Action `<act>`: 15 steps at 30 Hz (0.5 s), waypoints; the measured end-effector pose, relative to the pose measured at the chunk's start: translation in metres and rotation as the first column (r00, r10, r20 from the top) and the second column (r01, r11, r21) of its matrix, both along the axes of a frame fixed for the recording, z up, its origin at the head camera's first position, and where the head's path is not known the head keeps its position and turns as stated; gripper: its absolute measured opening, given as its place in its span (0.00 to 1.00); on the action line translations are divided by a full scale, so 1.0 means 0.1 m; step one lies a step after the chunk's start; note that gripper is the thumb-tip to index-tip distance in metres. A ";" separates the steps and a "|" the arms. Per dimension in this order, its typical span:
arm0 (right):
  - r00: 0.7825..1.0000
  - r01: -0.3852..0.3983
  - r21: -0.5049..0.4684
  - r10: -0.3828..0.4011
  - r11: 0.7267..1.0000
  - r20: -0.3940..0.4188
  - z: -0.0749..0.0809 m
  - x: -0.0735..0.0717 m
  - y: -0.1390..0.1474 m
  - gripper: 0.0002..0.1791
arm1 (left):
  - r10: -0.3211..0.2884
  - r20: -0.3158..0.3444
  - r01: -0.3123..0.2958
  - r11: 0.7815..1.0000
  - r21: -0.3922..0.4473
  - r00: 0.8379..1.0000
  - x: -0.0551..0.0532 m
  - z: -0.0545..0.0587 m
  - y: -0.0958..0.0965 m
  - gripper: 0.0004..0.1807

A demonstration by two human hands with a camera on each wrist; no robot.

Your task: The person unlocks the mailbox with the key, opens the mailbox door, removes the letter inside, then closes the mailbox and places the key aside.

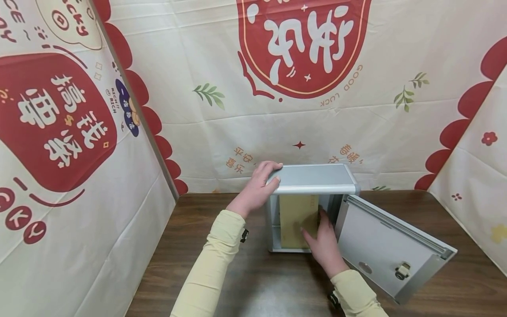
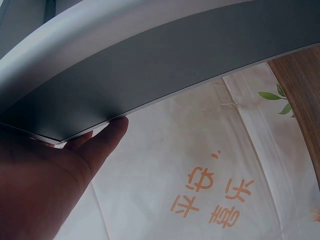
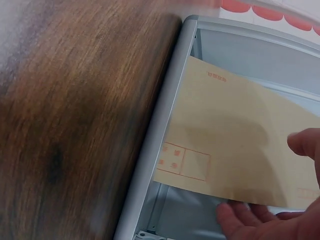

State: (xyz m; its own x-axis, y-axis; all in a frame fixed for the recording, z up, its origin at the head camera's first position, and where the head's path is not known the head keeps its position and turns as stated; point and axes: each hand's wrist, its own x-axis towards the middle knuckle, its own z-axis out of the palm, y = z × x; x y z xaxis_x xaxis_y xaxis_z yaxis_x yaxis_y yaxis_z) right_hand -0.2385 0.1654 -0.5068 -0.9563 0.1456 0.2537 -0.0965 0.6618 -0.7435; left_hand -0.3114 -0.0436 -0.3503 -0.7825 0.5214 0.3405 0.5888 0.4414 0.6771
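A grey metal letter box (image 1: 317,175) stands on the table with its front toward me. My left hand (image 1: 258,187) grips its top left corner; in the left wrist view that hand (image 2: 55,175) has its fingers at the edge of the dark top panel (image 2: 165,70). Inside the box stands a tan paper envelope (image 1: 297,222) with red print. My right hand (image 1: 326,246) holds the envelope by its right edge. The right wrist view shows the thumb over the face of the envelope (image 3: 225,130) and the other fingers partly hidden behind its edge.
The box's door (image 1: 390,244) is swung wide to the right, with a lock (image 1: 402,270) on its inner face. Brown wooden table (image 1: 190,264) surrounds the box. Printed cloth (image 1: 222,127) hangs behind and at both sides.
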 end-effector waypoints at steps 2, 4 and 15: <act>0.999 0.002 -0.009 -0.002 1.000 -0.035 0.01 0.01 0.00 0.42 | 0.000 0.005 0.000 1.000 0.001 1.000 0.00 0.00 0.00 0.23; 0.997 0.008 -0.026 -0.010 1.000 -0.080 0.01 0.02 0.00 0.38 | -0.001 0.007 0.001 1.000 0.003 1.000 0.00 0.00 0.00 0.23; 0.971 0.061 -0.056 -0.072 0.997 -0.228 0.03 0.05 -0.03 0.09 | -0.005 0.016 0.005 1.000 0.008 1.000 -0.01 -0.01 0.00 0.23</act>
State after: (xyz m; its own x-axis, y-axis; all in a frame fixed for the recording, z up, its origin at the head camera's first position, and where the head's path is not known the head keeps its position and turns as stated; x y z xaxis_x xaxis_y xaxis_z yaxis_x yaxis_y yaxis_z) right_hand -0.2339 0.1620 -0.5034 -0.8608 0.2246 0.4567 -0.2255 0.6361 -0.7379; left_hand -0.3120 -0.0435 -0.3509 -0.7849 0.5230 0.3323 0.5805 0.4330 0.6896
